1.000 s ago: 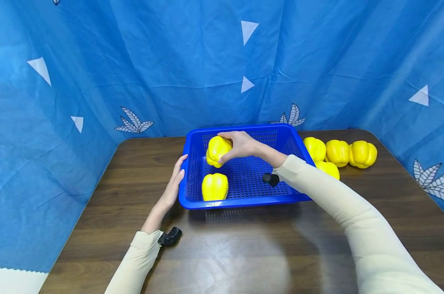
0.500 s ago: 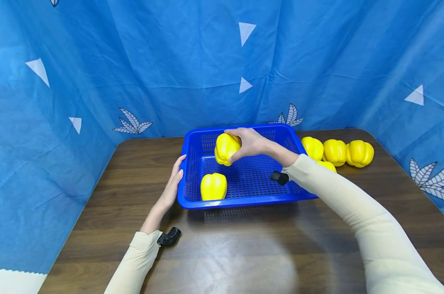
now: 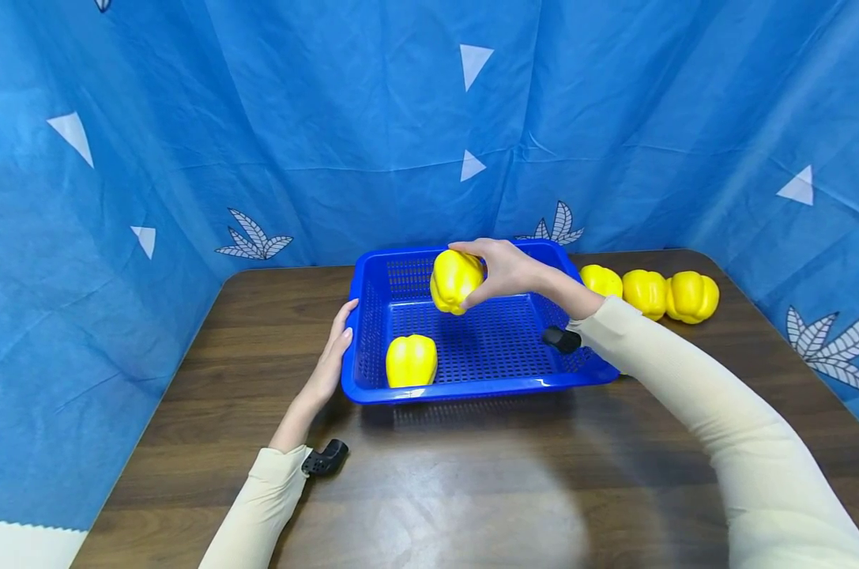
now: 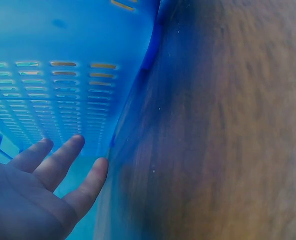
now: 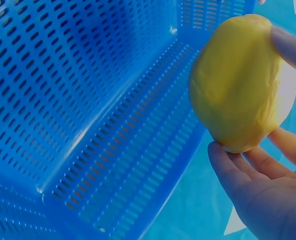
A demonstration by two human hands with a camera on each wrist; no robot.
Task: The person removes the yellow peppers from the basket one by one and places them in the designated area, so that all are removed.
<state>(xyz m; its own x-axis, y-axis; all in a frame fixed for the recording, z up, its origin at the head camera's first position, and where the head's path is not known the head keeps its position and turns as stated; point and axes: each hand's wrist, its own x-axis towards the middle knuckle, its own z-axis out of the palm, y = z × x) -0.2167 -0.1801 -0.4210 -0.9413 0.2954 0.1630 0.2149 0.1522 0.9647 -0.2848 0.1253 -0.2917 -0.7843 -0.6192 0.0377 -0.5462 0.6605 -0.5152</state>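
Observation:
My right hand (image 3: 506, 269) grips a yellow bell pepper (image 3: 454, 281) between thumb and fingers, held up over the blue basket (image 3: 486, 387). In the right wrist view, the thumb lies on one end of the bell pepper (image 5: 237, 85) and the fingertips on the other. Another yellow bell pepper (image 3: 411, 361) sits in the basket's front left corner. My left hand (image 3: 327, 366) rests against the basket's left side. Seen from the left wrist, its fingers (image 4: 63, 157) reach out fairly straight along the slotted basket wall (image 4: 63, 40).
Several yellow bell peppers (image 3: 644, 293) lie on the wooden table (image 3: 472, 482) right of the basket, partly covered by my right sleeve (image 3: 692, 395). A blue patterned cloth (image 3: 393, 118) hangs behind and at both sides of the table.
My right hand has lifted the bell pepper and carried it rightward from the basket's back left area. The left hand keeps its place on the basket's side.

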